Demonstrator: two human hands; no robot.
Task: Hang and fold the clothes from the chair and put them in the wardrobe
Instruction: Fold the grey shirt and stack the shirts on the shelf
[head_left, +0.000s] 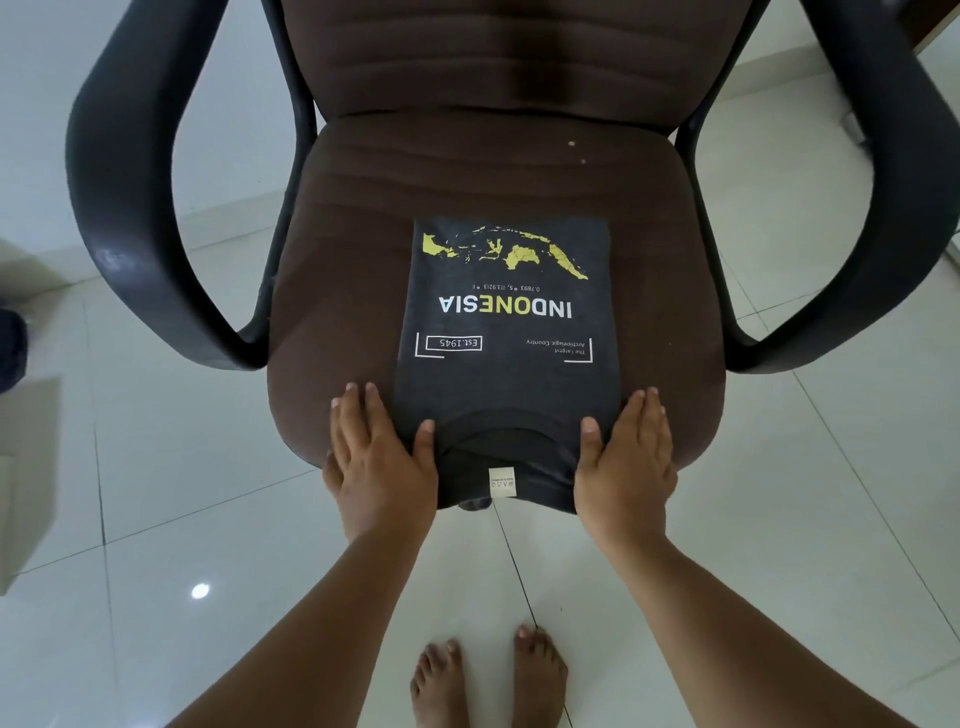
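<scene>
Here both hands lie flat, fingers straight, gripping nothing: the left hand (382, 457) presses the seat just beside the folded dark T-shirt (506, 332), thumb on its collar edge, and the right hand (626, 462) mirrors it on the other side. Between them sits the collar with its white label (502, 482). Beyond the fingertips the shirt stretches across the brown chair (467, 171).

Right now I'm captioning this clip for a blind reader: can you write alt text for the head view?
A folded dark T-shirt printed "INDONESIA" lies on a brown chair seat, with the left hand and right hand flat against its sides at the collar. Bare feet stand on a white tiled floor.
</scene>
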